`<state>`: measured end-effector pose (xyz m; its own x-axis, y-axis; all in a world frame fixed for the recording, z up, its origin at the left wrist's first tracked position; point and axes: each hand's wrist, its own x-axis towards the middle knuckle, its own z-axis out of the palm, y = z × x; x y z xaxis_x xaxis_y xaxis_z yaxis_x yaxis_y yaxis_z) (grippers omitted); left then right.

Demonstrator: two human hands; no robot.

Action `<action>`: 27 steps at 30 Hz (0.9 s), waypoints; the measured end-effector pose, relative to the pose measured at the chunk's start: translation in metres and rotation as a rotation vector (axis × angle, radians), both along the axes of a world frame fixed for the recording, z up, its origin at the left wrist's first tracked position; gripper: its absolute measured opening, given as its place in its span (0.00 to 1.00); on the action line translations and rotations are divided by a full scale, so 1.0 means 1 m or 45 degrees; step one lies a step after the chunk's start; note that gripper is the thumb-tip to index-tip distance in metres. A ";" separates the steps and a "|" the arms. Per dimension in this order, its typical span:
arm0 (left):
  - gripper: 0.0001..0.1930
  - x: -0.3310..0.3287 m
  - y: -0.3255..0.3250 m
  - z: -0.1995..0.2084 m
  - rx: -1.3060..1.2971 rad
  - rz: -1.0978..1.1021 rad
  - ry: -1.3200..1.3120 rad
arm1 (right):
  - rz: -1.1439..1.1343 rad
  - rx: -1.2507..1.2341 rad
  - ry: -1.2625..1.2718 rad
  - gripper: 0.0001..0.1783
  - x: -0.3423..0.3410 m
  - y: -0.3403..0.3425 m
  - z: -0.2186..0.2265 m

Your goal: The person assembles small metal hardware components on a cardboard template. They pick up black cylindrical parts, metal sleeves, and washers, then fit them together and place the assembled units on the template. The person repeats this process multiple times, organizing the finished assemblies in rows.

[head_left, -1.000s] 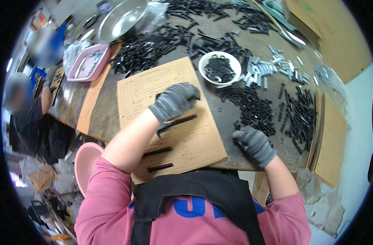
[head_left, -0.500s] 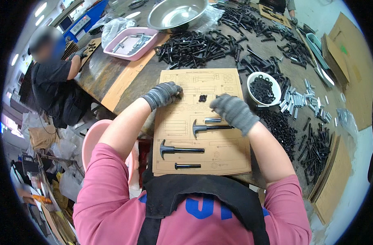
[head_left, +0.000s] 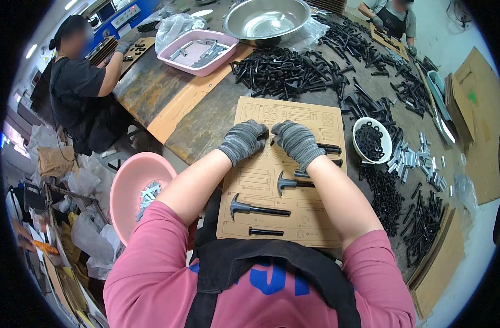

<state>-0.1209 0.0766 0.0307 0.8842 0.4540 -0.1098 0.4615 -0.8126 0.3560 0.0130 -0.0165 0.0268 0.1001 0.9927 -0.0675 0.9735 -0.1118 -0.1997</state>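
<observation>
The left hand (head_left: 243, 143) and right hand (head_left: 297, 144), both in grey gloves with bent fingers, are near each other over the upper part of a printed cardboard sheet (head_left: 315, 221) on the table (head_left: 202, 127); a small dark bit (head_left: 272, 141) shows at the right fingertips, but I cannot tell whether either hand grips anything. Lower on the sheet lie two black hooked-head bars, one (head_left: 261, 210) to the left and one (head_left: 294, 183) partly under the right forearm, with a black bolt (head_left: 265, 232) nearest the person. A white bowl (head_left: 386, 155) of black rings (head_left: 369, 140) stands just beside the sheet's right edge.
</observation>
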 end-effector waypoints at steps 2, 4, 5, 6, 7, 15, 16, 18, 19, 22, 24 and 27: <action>0.15 -0.001 0.002 0.002 -0.010 0.014 0.024 | -0.032 -0.102 0.087 0.11 -0.012 0.005 0.013; 0.14 0.000 0.006 0.003 -0.100 -0.032 0.039 | -0.004 -0.030 -0.019 0.12 -0.021 0.006 0.000; 0.14 0.002 0.009 0.003 -0.188 -0.076 0.041 | 0.011 0.005 -0.071 0.12 -0.023 0.006 -0.005; 0.14 0.001 0.012 0.004 -0.273 -0.113 0.045 | 0.059 -0.041 -0.025 0.13 -0.022 0.007 -0.002; 0.15 -0.001 0.012 0.005 -0.267 -0.088 0.052 | 0.018 -0.051 0.004 0.13 -0.018 0.008 0.000; 0.14 -0.002 -0.002 0.000 -0.265 0.047 -0.007 | -0.144 -0.202 -0.056 0.14 -0.007 0.006 0.001; 0.14 0.000 -0.003 -0.001 -0.251 0.074 -0.010 | -0.143 -0.209 -0.080 0.14 -0.010 0.008 0.000; 0.15 0.001 -0.003 -0.002 -0.260 0.108 0.008 | -0.146 -0.231 -0.082 0.13 -0.011 0.010 0.006; 0.14 0.002 -0.003 -0.001 -0.250 0.105 0.036 | -0.127 -0.231 -0.118 0.13 -0.010 0.009 0.007; 0.14 0.001 -0.003 0.001 -0.238 0.098 0.059 | -0.118 -0.220 -0.154 0.13 -0.009 0.009 0.006; 0.14 0.000 -0.001 -0.003 -0.258 0.093 -0.005 | -0.179 -0.205 -0.082 0.14 -0.009 0.013 0.000; 0.14 0.001 -0.004 0.002 -0.211 0.135 0.024 | -0.179 -0.292 -0.017 0.13 -0.008 0.019 0.004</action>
<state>-0.1197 0.0724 0.0326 0.8295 0.5189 -0.2064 0.5491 -0.6903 0.4712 0.0052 0.0024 0.0308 0.2383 0.9278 -0.2870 0.9475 -0.2870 -0.1410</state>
